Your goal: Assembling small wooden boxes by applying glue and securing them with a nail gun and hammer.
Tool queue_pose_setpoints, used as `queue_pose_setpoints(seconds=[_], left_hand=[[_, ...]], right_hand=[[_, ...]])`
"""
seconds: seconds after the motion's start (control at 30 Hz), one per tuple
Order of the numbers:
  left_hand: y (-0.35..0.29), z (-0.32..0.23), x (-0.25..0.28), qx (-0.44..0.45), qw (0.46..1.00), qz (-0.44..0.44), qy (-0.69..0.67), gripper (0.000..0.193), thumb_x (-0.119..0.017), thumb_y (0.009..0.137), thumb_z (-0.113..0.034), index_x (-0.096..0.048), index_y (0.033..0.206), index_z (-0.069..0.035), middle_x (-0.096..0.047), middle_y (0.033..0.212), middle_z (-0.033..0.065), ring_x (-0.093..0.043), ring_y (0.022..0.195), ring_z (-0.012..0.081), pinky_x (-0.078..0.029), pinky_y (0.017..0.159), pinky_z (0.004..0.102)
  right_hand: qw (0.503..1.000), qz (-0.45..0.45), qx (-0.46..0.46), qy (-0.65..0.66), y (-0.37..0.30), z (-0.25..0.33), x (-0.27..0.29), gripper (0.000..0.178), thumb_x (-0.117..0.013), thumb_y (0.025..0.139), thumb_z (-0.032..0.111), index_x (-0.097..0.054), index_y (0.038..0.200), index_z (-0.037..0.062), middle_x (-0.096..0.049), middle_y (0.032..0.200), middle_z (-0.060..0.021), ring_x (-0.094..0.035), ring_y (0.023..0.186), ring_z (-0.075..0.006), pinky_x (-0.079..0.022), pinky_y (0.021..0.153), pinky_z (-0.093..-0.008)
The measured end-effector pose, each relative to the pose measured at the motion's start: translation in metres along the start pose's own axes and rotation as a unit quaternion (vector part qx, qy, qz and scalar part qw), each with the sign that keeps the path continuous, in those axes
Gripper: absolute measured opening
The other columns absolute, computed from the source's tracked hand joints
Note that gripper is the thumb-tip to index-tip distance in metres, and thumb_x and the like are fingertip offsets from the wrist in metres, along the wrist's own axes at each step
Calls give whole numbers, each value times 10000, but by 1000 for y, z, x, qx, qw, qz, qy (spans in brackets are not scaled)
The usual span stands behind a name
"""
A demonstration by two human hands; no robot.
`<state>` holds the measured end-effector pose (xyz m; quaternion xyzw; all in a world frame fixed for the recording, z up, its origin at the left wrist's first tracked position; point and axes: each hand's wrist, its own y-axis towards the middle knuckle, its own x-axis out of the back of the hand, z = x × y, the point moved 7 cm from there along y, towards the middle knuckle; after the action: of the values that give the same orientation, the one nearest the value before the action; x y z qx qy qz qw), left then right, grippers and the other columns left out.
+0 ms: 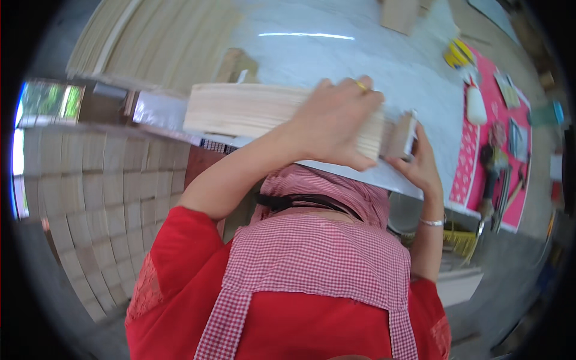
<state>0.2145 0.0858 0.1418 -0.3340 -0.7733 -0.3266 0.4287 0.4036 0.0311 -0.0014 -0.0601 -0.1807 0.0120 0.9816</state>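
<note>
A row of thin pale wooden strips [246, 108], pressed together face to face, lies along the near edge of the table. My left hand [342, 123] is clamped over its right end, thumb on the near side and fingers on the far side; a ring shows on one finger. Just beyond that end, my right hand [423, 159] grips a small brownish block [399, 138] with a white edge, thumb in front and fingers behind. The block stands close to the strip ends; whether it touches them I cannot tell.
Long wooden boards [162, 45] are piled at the far left of the pale tabletop [336, 63]. At right, a pink cloth [463, 162] bears a white bottle [476, 107] and several tools. A yellow container [458, 55] stands behind. Stacked wood pieces [99, 186] fill the lower left.
</note>
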Motion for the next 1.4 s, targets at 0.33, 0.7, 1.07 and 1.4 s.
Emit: queue_pose_setpoints(seconds=[0.33,0.7,1.07,1.4], left_hand=[[27,1,-23,22,1000,15,12,829,-830,527,-397,-570,1235,-53,-547,1126,149,-562,981,324,-421,845,408],[44,1,-36,7,1000,20,-7,805,-797,498,-386,-584,1208,-72,-552,1125,150,-561,1008,320,-414,849,409],[45,5,-41,19,998,55,-12,863,-848,508,-389,-563,1260,-76,-531,1150,136,-545,990,336,-439,880,426],[46,6,-43,30,997,67,-18,872,-850,509,-389,-561,1268,-70,-529,1158,136,-542,1011,337,-439,894,429]], right_hand=[[998,4,41,41,6,30,-16,911,-816,645,68,-379,1444,54,-558,1218,-119,-601,740,-176,-516,669,-298],[996,-3,76,52,5,26,-14,897,-793,652,61,-370,1442,51,-536,1230,-125,-597,742,-187,-519,672,-306],[996,-12,90,23,4,29,-12,928,-794,628,42,-359,1447,41,-537,1224,-117,-592,740,-179,-519,682,-303],[996,-4,82,19,5,28,-12,913,-795,628,49,-369,1436,51,-531,1242,-123,-600,753,-195,-528,694,-314]])
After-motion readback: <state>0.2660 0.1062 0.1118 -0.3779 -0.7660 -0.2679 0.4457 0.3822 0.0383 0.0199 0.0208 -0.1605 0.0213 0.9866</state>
